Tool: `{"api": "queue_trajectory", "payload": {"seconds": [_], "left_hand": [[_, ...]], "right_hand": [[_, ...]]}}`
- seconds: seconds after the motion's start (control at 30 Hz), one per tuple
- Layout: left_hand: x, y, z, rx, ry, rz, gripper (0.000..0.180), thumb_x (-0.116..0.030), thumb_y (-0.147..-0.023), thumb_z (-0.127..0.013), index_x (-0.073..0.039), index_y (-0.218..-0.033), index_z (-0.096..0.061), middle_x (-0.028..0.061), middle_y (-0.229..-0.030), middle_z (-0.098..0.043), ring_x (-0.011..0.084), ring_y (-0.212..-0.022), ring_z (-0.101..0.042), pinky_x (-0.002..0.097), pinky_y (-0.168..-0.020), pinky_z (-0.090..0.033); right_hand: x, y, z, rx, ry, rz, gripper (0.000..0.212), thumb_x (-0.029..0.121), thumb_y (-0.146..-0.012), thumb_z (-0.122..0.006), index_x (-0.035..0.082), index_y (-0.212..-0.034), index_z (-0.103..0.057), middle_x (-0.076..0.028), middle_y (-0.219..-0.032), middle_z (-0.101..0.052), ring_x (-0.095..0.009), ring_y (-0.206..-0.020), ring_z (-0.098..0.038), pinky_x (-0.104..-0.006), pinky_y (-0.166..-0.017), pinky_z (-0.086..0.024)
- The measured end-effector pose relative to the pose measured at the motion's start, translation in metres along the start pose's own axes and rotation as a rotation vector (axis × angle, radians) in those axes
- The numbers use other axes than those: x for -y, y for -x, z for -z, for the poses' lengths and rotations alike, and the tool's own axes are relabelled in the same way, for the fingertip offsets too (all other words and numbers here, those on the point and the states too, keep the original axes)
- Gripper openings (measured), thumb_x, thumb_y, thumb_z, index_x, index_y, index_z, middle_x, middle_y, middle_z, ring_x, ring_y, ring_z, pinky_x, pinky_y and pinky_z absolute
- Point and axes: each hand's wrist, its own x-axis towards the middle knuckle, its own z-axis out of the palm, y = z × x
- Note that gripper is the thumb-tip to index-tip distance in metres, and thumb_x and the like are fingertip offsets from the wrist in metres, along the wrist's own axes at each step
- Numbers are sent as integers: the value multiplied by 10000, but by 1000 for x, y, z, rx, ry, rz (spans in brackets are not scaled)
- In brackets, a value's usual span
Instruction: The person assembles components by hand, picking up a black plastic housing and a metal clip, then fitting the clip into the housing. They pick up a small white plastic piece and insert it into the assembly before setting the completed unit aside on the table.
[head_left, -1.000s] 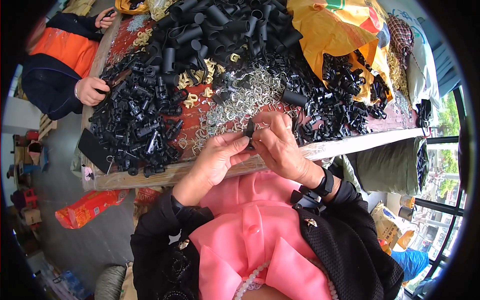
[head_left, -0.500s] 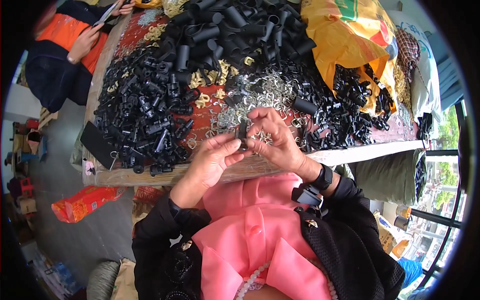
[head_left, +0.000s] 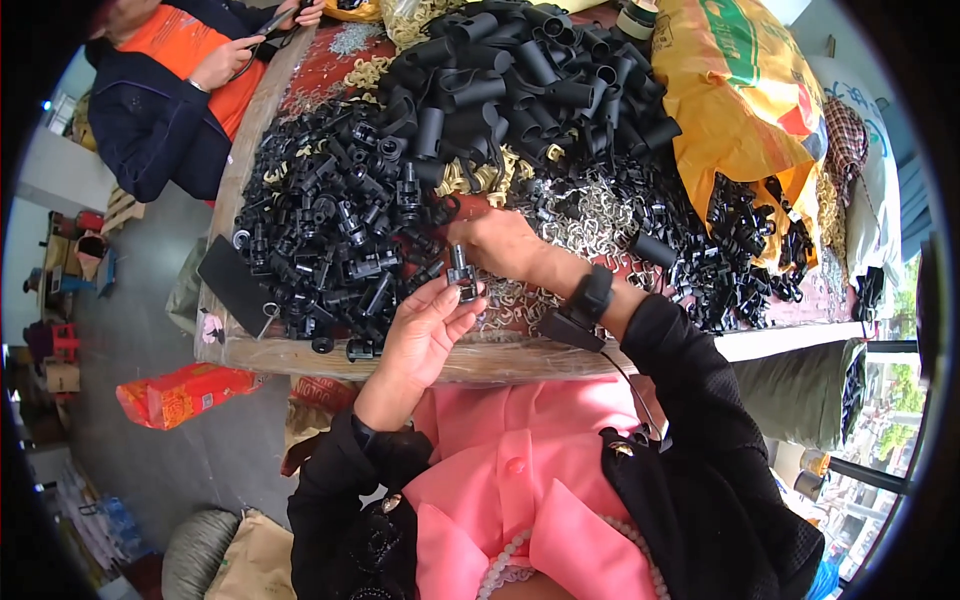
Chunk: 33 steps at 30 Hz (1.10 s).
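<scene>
Between the thumb and fingers of my left hand [head_left: 422, 328] is a small black plastic fitting [head_left: 461, 272] with an upright stem, held near the table's front edge. My right hand [head_left: 503, 243] is stretched leftward across the table. Its back is toward me and its fingers are mostly hidden, close to a heap of black plastic fittings [head_left: 350, 220] and some cream-coloured clips [head_left: 490, 178]. Whether it grips anything does not show. Silvery metal rings and hooks [head_left: 590, 215] lie just right of it.
Black tubes [head_left: 520, 75] are heaped at the back. A yellow sack [head_left: 720, 90] at the right spills black parts. A dark flat panel [head_left: 235, 285] leans at the left corner. Across the left edge, another person [head_left: 170, 90] handles a long item. A red packet [head_left: 185, 392] lies below left.
My hands were together on a small dark part. Now the left hand holds the fitting alone, and the right has moved away, up and left toward the heap. The view has shifted slightly.
</scene>
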Motion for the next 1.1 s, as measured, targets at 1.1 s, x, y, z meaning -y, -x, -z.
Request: {"api": "queue_trajectory", "payload": {"seconds": [1.1], "left_hand": [[44,-5,-57,159,-154,109,234,-88,-788,-557,-24,-1011,-526,80,-922,-582,210,-815,-590,248,-707,-490]], "right_hand": [[3,139,31,-495,-1195,-34,121,173,-796,-565,57,-762,-572,-35,-1040,-455,-74,-870,-435,-222,-712,-380]]}}
